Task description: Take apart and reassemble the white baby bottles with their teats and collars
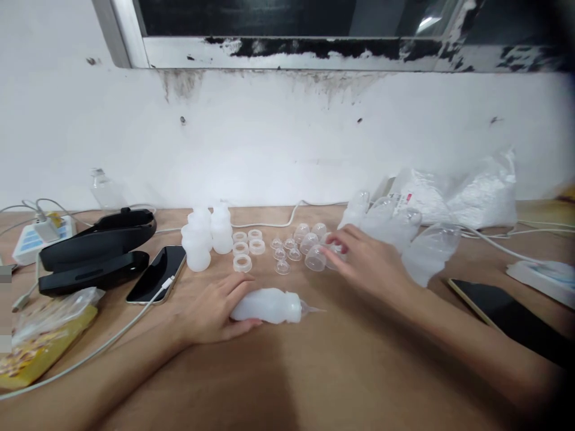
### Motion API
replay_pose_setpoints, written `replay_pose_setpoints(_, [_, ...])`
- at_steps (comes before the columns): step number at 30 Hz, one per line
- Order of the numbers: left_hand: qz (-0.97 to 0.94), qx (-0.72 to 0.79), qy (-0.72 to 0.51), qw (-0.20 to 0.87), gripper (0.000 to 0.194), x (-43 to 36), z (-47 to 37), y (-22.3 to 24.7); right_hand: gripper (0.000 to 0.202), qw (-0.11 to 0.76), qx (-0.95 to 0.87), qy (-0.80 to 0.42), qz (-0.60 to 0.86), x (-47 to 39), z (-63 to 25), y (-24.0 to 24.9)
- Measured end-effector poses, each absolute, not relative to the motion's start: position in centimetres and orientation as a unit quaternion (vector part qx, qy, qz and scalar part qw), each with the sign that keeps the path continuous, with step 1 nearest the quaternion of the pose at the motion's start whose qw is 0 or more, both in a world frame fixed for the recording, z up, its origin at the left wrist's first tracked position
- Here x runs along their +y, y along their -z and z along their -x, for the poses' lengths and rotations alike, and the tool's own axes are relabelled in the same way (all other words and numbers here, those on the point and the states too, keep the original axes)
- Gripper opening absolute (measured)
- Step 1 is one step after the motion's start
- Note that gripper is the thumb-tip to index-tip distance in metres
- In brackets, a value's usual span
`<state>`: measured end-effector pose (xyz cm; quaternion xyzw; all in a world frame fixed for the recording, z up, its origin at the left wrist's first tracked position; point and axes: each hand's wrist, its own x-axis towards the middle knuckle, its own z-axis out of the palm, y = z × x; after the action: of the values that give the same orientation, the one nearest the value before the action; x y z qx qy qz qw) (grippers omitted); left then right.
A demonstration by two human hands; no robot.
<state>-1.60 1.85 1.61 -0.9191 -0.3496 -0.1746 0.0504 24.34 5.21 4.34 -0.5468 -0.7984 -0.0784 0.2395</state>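
My left hand [220,308] is wrapped round a frosted white bottle [265,305] lying on its side, its collar and thin clear tip pointing right. My right hand [359,257] reaches over the clear domed caps [315,258], fingers closed on one at the right end of the group. Left of the caps lie several small clear nipples [281,267]. Farther left are several white rings [242,263], and beside them stand several open white bottles [198,254].
Assembled bottles [431,254] lie at the right before a white plastic bag [476,191]. Phones [157,274] lie on both sides. A black case [96,245], a power strip [27,239], a snack bag [49,335] and white cables occupy the left.
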Motion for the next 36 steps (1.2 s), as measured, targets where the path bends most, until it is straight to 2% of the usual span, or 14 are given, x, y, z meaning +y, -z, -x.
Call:
replay_pose_setpoints(2, [0.918, -0.362, 0.159, 0.031, 0.041, 1.9, 1.5, -1.9, 0.027, 0.168, -0.754, 0.123, 0.623, 6.5, -26.0, -4.6])
replay_pose_setpoints(5, [0.912, -0.385, 0.141, 0.013, 0.044, 2.0, 1.7, -2.2, 0.034, 0.057, -0.747, 0.107, 0.653, 7.8, -27.6, -4.1])
replay_pose_setpoints(11, [0.892, -0.427, 0.143, -0.035, 0.040, 1.9, 1.9, -2.6, 0.019, 0.032, -0.747, 0.060, 0.661, 8.0, -28.4, -3.7])
replay_pose_setpoints(14, [0.852, -0.470, 0.204, -0.106, 0.039, 2.2, 2.0, -2.3, 0.014, 0.089, -0.751, -0.011, 0.654, 7.5, -28.6, -5.2])
replay_pose_setpoints(17, [0.781, -0.497, 0.307, -0.221, 0.035, 2.9, 2.2, -1.7, 0.024, 0.252, -0.742, -0.181, 0.594, 6.7, -27.3, -6.3])
replay_pose_setpoints(19, [0.729, -0.493, 0.365, -0.304, 0.034, 3.4, 2.4, -1.2, 0.031, 0.370, -0.715, -0.330, 0.493, 5.9, -25.6, -5.8])
replay_pose_setpoints(22, [0.661, -0.493, 0.411, -0.388, 0.035, 3.9, 2.6, -0.7, 0.030, 0.473, -0.642, -0.480, 0.367, 5.0, -23.1, -3.2])
replay_pose_setpoints(26, [0.642, -0.494, 0.421, -0.409, 0.035, 4.0, 2.6, -0.5, 0.025, 0.503, -0.536, -0.588, 0.339, 4.6, -22.0, 0.3])
replay_pose_setpoints(36, [0.676, -0.510, 0.396, -0.356, 0.034, 3.9, 2.4, -0.8, 0.022, 0.517, -0.510, -0.599, 0.338, 4.8, -22.2, 0.4])
